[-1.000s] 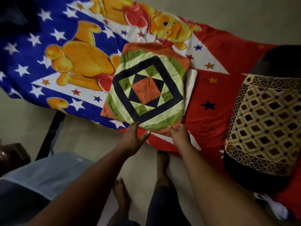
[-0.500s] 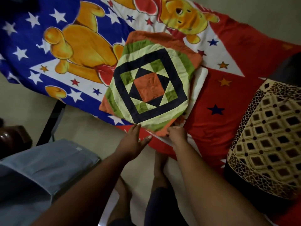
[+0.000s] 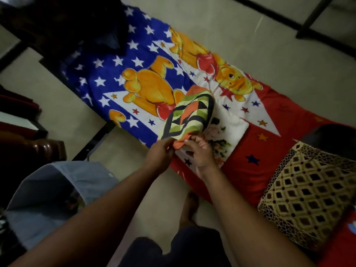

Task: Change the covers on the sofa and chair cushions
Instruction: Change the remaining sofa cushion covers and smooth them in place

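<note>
Head view — I log left hand (image 3: 160,153) and right hand (image 3: 200,151) pinching the orange-edged green-and-black patchwork fabric cover (image 3: 189,117); risk — its bunched cloth snagging on the white floral cushion (image 3: 225,135).

Bear-print bedsheet (image 3: 146,78) in blue, white and red (stars scattered over it), grey fabric bin (image 3: 57,199), beige tiled floor (image 3: 250,35)

Dim, soft with motion blur, edges bowed.

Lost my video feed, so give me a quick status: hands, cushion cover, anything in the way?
Left hand and right hand both pinch the patchwork cover at its near edge. Cover lifted, bunched over the floral cushion. Nothing blocking.
</note>
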Motion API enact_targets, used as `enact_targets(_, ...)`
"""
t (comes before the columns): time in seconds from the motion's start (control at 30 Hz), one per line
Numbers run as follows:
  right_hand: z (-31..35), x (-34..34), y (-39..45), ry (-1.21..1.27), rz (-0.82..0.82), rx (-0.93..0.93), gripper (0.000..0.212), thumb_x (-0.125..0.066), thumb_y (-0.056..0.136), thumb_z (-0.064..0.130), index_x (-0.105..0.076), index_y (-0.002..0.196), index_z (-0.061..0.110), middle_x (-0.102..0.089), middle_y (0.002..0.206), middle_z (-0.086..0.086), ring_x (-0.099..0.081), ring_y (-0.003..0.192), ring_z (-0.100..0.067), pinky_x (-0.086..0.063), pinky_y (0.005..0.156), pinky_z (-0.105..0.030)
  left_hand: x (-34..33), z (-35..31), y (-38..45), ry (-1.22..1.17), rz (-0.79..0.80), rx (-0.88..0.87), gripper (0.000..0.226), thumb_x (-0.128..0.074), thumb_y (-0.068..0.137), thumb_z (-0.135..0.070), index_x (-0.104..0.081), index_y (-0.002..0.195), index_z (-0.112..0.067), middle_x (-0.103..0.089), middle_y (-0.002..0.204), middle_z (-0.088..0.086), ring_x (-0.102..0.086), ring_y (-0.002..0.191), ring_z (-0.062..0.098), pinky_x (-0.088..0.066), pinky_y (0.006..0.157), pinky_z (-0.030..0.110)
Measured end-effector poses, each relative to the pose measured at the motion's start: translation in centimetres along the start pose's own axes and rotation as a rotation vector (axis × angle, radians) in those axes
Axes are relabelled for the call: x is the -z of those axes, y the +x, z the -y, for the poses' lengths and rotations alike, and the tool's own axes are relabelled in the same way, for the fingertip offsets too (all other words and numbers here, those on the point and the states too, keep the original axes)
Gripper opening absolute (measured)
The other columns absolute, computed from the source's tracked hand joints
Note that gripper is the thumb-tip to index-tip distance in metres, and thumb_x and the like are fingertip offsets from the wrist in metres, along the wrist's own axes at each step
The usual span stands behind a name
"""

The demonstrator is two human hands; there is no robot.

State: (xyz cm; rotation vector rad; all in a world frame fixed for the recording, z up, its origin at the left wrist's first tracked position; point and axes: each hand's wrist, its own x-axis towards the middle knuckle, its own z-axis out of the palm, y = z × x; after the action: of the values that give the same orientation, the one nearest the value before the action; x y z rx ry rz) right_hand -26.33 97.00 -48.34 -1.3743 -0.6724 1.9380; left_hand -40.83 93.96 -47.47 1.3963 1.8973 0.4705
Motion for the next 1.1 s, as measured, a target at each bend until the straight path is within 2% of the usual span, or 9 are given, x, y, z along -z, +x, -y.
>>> enact_targets(0.1,1.4,-2.6,-3.3,-0.051,0.007,0.113,0.014,-0.058,0.099,0.007,-0.069,0.103,0.015,-0.074,0.092,0.005,-0.069,0.089,-0.010,-0.054,0.076,-0.026,4.8,-1.4,-3.4,-0.279,-0.082,0.089,0.016,-0.052,0.102,-0.012,-0.066,0.108,-0.016,-0.070,0.096,0.000,-0.066,0.090,0.018,-0.051,0.075,0.030)
enact_targets(0.2,0.6,-5.5,-7.1,-0.227,0.125,0.254,0.027,-0.063,0.096,0.019,-0.064,0.124,0.021,-0.070,0.120,0.001,-0.066,0.112,-0.013,-0.055,0.095,-0.036,9.4,-2.3,-8.0,-0.441,-0.152,0.089,0.017,-0.046,0.105,-0.015,-0.063,0.105,-0.015,-0.066,0.095,0.004,-0.062,0.091,0.019,-0.049,0.076,0.034)
enact_targets(0.4,-4.7,-13.4,-15.6,-0.965,0.100,0.604,0.076,-0.071,0.088,0.037,-0.029,0.151,0.031,-0.040,0.150,-0.004,-0.043,0.134,-0.022,-0.042,0.108,-0.041,16.0,0.3,-20.9,-0.484,-0.241,0.053,0.030,-0.059,0.098,-0.038,-0.064,0.116,-0.015,-0.069,0.111,0.007,-0.067,0.106,0.022,-0.056,0.095,0.048)
enact_targets(0.57,-9.0,-18.3,-21.7,-1.421,0.304,0.650,0.029,-0.059,0.087,0.031,-0.064,0.115,0.027,-0.060,0.114,-0.004,-0.055,0.112,-0.030,-0.048,0.095,-0.046,19.3,7.2,-34.2,-0.327,-0.435,0.094,0.035,-0.078,0.082,-0.046,-0.064,0.107,-0.025,-0.071,0.101,-0.004,-0.068,0.096,0.014,-0.056,0.089,0.045)
enact_targets(0.67,-11.3,-21.5,-27.3,-1.345,0.591,0.546,0.023,-0.060,0.091,0.017,-0.063,0.104,0.036,-0.063,0.100,0.011,-0.061,0.098,-0.013,-0.052,0.088,-0.040,20.6,12.3,-42.9,-0.147,-0.552,0.196,0.044,-0.081,0.079,-0.051,-0.058,0.113,-0.032,-0.068,0.110,-0.008,-0.066,0.104,0.016,-0.054,0.091,0.041)
enact_targets(0.77,-14.2,-26.0,-33.1,-1.324,0.805,0.580,0.025,-0.059,0.095,0.022,-0.061,0.118,0.031,-0.064,0.107,0.010,-0.060,0.102,-0.009,-0.051,0.089,-0.035,21.2,16.1,-51.1,0.001,-0.640,0.362,0.077,-0.079,0.077,-0.060,-0.046,0.139,-0.029,-0.058,0.136,0.000,-0.058,0.123,0.022,-0.048,0.101,0.037)
enact_targets(0.9,-18.6,-32.0,-39.2,-1.362,0.951,0.702,0.019,-0.059,0.090,0.025,-0.062,0.108,0.029,-0.065,0.096,0.009,-0.063,0.093,-0.016,-0.047,0.073,-0.030,21.8,18.9,-60.0,0.036,-0.731,0.565,0.119,-0.078,0.067,-0.073,-0.012,0.158,-0.035,-0.028,0.160,0.007,-0.034,0.145,0.028,-0.034,0.115,0.045)
enact_targets(1.0,-20.3,-35.7,-43.7,-1.383,1.090,0.840,0.030,-0.062,0.087,0.018,-0.063,0.116,0.024,-0.062,0.099,0.008,-0.059,0.092,-0.015,-0.041,0.075,-0.029,22.6,20.2,-65.6,0.314,-0.746,0.709,0.085,-0.073,0.080,-0.052,-0.034,0.152,-0.030,-0.045,0.145,0.009,-0.044,0.135,0.032,-0.041,0.108,0.046)
enact_targets(1.1,-21.6,-38.8,-46.8,-1.517,1.233,1.077,0.033,-0.068,0.083,0.019,-0.057,0.113,0.029,-0.059,0.103,0.006,-0.059,0.089,-0.017,-0.047,0.077,-0.033,23.4,20.9,-71.3,0.446,-0.862,0.802,0.033,-0.060,0.083,-0.025,-0.066,0.115,-0.025,-0.065,0.111,0.005,-0.061,0.109,0.030,-0.049,0.091,0.042)
